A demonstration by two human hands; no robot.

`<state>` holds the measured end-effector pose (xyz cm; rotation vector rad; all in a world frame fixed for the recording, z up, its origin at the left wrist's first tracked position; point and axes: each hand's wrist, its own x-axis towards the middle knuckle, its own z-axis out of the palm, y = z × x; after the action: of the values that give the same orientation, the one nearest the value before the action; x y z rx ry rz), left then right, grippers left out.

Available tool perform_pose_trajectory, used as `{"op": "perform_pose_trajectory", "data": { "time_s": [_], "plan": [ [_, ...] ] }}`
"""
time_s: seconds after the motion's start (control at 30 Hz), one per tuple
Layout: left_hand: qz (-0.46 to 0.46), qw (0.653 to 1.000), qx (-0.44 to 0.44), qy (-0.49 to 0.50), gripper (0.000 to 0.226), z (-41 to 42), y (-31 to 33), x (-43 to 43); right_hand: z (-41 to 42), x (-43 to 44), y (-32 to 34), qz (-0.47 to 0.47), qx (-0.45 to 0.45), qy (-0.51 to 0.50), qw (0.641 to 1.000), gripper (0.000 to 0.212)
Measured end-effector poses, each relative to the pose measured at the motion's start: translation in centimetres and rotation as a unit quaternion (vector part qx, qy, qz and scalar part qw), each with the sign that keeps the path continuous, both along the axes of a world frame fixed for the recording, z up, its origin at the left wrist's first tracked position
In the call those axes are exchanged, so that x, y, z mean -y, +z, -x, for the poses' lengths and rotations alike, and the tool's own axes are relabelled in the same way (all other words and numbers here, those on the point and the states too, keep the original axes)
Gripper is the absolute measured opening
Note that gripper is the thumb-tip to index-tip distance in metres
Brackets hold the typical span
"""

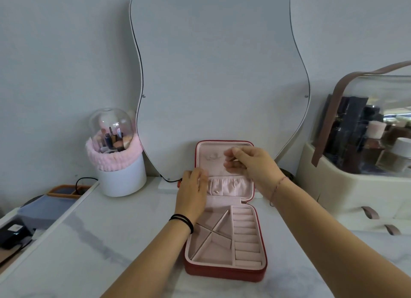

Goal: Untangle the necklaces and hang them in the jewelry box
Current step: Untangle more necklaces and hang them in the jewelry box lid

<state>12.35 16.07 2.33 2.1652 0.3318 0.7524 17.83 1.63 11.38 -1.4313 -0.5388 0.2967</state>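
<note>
A red jewelry box (224, 273) with pink lining lies open on the white table. Its lid (222, 145) stands upright against the mirror. My left hand (192, 192) grips the lid's left edge, thumb outside and fingers on the lining. My right hand (251, 162) is up at the lid's top half, where its thumb and fingertips pinch what looks like a thin pale necklace strand (230, 159), blurred. Small hooks (211, 156) show on the lining to the left of those fingers. The gathered pocket (226, 186) below holds a small pale bead.
A wavy mirror (222, 75) leans on the wall behind the box. A domed brush holder (115, 155) stands at the left, and a clear-lidded cosmetics case (360, 164) at the right. The box's base has divided trays and ring rolls. A black cable (84, 182) runs behind the holder.
</note>
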Motion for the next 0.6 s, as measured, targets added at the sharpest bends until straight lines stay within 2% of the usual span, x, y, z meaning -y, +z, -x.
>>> {"op": "perform_pose_trajectory", "data": {
  "time_s": [0.17,0.37,0.6],
  "plan": [
    [0.023,0.999,0.025,0.012,0.032,0.1,0.2,0.6,-0.9,-2.3,1.1,-0.042,0.015,0.010,0.999,0.025],
    [0.031,0.999,0.033,0.013,0.031,0.2,0.1,0.8,-1.3,-3.8,1.0,-0.030,0.043,0.009,0.999,0.022],
    [0.037,0.998,0.052,-0.002,0.036,0.3,0.1,0.7,-1.0,-3.5,-1.1,0.062,0.077,-0.023,0.995,0.020]
  ]
}}
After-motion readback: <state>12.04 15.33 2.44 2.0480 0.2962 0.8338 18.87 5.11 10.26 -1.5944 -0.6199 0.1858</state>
